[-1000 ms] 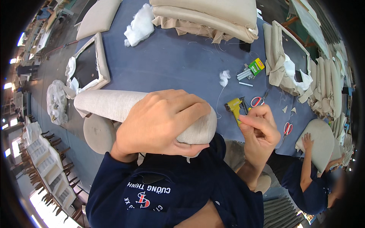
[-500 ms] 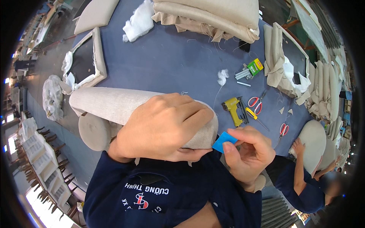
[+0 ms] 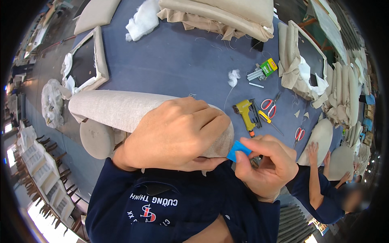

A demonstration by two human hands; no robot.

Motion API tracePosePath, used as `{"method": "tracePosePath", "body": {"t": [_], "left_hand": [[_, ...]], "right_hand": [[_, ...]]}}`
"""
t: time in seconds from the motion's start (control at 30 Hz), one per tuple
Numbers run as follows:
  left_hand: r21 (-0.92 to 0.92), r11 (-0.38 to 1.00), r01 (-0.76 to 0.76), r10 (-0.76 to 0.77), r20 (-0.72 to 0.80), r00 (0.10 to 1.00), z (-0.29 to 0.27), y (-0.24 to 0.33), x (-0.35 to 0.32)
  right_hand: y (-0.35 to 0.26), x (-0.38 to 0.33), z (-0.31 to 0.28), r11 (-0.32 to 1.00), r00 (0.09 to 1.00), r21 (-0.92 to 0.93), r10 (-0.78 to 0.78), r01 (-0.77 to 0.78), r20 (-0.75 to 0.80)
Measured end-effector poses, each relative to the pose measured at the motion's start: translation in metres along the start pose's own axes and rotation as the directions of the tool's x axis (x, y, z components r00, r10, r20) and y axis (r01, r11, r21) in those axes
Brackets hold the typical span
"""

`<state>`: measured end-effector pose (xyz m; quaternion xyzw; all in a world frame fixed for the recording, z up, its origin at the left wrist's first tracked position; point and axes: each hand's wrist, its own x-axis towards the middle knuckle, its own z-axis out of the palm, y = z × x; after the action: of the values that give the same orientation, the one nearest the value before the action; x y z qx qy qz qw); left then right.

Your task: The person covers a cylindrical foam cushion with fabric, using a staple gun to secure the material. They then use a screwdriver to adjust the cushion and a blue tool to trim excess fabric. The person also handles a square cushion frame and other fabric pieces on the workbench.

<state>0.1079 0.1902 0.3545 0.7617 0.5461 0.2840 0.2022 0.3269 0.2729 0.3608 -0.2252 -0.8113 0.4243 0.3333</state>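
Note:
A beige fabric-covered cushion [image 3: 109, 106], long and padded, lies across in front of me at the near side of the table. My left hand [image 3: 176, 133] is closed over its right end, fingers curled around the edge and the thumb underneath. Between thumb and index finger, my right hand [image 3: 267, 164] pinches a small flat blue piece [image 3: 236, 151]. The blue piece touches the cushion's right edge, close to my left fingertips. What it is made of I cannot tell. My left palm hides part of the cushion.
Right of the cushion lie a yellow-green staple gun [image 3: 245, 114], a yellow screwdriver [image 3: 265, 117], red-handled scissors [image 3: 269, 107] and a box of staples [image 3: 265, 69]. Stacked cushions [image 3: 219, 14] and white wadding [image 3: 142, 20] lie farther back. A co-worker [image 3: 320, 194] handles a round cushion at right.
The blue piece has tilted and now shows a narrower face against the cushion's edge. My left hand keeps its hold. At right, the co-worker's round cushion has shifted and tilted.

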Motion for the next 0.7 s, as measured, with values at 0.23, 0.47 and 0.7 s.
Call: {"method": "tracePosePath", "body": {"t": [0.23, 0.47, 0.7], "left_hand": [[-0.001, 1.0, 0.017, -0.017, -0.025, 1.0, 0.006, 0.007, -0.005], [-0.007, 1.0, 0.028, -0.028, -0.008, 1.0, 0.017, 0.017, -0.011], [0.013, 1.0, 0.022, -0.022, 0.001, 1.0, 0.033, 0.025, -0.01]], "right_hand": [[-0.004, -0.002, -0.007, 0.998, 0.994, -0.045, 0.056, -0.052, 0.09], [-0.008, -0.015, -0.011, 0.993, 0.988, -0.02, 0.122, -0.12, 0.099], [-0.01, -0.029, -0.017, 0.985, 0.985, -0.07, 0.161, -0.157, 0.057]]}}
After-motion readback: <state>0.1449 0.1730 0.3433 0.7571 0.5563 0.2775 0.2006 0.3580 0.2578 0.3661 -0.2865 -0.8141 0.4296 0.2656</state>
